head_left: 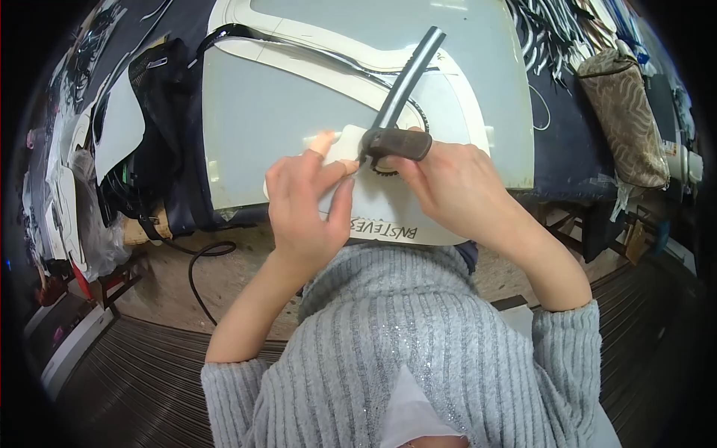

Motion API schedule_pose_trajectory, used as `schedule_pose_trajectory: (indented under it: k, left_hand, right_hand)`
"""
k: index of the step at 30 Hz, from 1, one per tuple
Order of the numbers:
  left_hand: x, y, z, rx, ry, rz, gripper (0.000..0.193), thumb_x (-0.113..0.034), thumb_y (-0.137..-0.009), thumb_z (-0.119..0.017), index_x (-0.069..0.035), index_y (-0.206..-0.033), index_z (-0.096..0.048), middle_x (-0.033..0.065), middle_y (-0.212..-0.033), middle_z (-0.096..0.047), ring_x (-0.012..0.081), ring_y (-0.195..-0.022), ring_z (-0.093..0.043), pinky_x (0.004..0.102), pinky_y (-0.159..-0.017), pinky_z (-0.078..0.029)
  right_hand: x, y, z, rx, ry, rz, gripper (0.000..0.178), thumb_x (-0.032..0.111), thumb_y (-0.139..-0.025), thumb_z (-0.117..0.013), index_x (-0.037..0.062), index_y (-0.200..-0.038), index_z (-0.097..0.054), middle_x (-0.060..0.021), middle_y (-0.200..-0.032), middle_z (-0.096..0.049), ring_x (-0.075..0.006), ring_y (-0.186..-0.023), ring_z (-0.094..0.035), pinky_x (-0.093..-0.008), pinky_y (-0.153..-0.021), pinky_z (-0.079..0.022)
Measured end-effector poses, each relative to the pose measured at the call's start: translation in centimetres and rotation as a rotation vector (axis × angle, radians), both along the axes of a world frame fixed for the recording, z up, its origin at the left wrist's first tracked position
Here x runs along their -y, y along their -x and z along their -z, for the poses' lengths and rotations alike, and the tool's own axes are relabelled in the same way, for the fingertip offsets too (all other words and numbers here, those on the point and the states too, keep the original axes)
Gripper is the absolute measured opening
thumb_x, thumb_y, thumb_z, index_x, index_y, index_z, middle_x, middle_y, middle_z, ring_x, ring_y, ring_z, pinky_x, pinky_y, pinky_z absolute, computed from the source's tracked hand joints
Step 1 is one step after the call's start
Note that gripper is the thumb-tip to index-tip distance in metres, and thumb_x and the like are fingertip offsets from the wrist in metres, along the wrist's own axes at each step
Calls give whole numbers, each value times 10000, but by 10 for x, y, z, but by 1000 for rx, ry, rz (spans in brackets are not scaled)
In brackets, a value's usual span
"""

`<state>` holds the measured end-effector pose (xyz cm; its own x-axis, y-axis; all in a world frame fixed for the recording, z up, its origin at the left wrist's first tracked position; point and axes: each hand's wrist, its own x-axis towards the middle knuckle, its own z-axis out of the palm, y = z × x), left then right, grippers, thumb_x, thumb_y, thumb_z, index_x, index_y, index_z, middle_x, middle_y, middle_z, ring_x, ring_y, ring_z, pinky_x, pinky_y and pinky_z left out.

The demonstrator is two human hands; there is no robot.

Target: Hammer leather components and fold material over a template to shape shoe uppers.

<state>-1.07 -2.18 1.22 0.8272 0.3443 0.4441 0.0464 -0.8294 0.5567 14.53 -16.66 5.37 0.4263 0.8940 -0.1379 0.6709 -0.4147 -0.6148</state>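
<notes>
A hammer-like tool with a shiny metal handle (411, 78) and dark brown head (402, 142) stands over the work, its handle slanting away to the upper right. My right hand (459, 187) is closed at the head, thumb at its near side; some fingers are hidden beneath it. With index finger and thumb close together, my left hand (306, 198) presses on a white card piece (349, 140) just left of the head. Below the head shows the notched edge of a black strip (385, 173). A larger cream card pattern (310, 84) lies beyond, a black strip running along it.
The pale work board (254, 149) covers the dark table. A black bag (160, 104) lies left, with a white sheet over it. At right sit a patterned brown pouch (624, 119) and a heap of dark strips (549, 33). A black cable (198, 280) hangs by the near edge.
</notes>
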Motion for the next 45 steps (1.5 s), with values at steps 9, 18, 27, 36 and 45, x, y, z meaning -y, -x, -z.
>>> schedule_pose_trajectory:
  k: [9,18,27,36,45]
  left_hand:
    - [-16,-4,-16,-47,-488,292,366,-95,-833,-646,-39,-1191,-596,85,-1034,-683,180,-847,-617,473,-966,-438]
    - [-33,2,-20,-88,-738,454,283,-190,-851,-620,-67,-1105,-601,98,-992,-687,229,-894,-645,509,-955,-475]
    - [-35,4,-11,9,-647,439,233,-137,-816,-640,-50,-1032,-642,64,-954,-677,253,-887,-656,505,-912,-490]
    - [-39,4,-13,-83,-231,392,333,-76,-801,-686,-8,-1117,-605,66,-1010,-693,268,-933,-612,436,-958,-437]
    - [-17,-2,-18,-220,303,88,541,13,-828,-705,13,-1300,-441,73,-1033,-705,216,-999,-598,356,-983,-407]
  right_hand:
    - [-1,-1,-3,49,23,0,260,272,-987,-555,25,-909,-533,-145,-605,-621,-351,-576,-651,-443,-528,-505]
    - [-19,1,-23,197,115,-133,328,329,-960,-592,20,-853,-581,-148,-599,-633,-335,-580,-663,-428,-529,-513]
    - [-36,-1,-40,236,144,-197,330,322,-958,-592,17,-832,-600,-139,-588,-628,-322,-568,-658,-415,-529,-514]
    - [-32,-6,-31,258,221,-126,327,313,-967,-584,6,-855,-579,-149,-601,-626,-339,-583,-656,-439,-546,-509]
    - [-21,-6,-20,142,115,-41,306,295,-984,-570,4,-889,-557,-164,-610,-620,-364,-598,-651,-458,-535,-494]
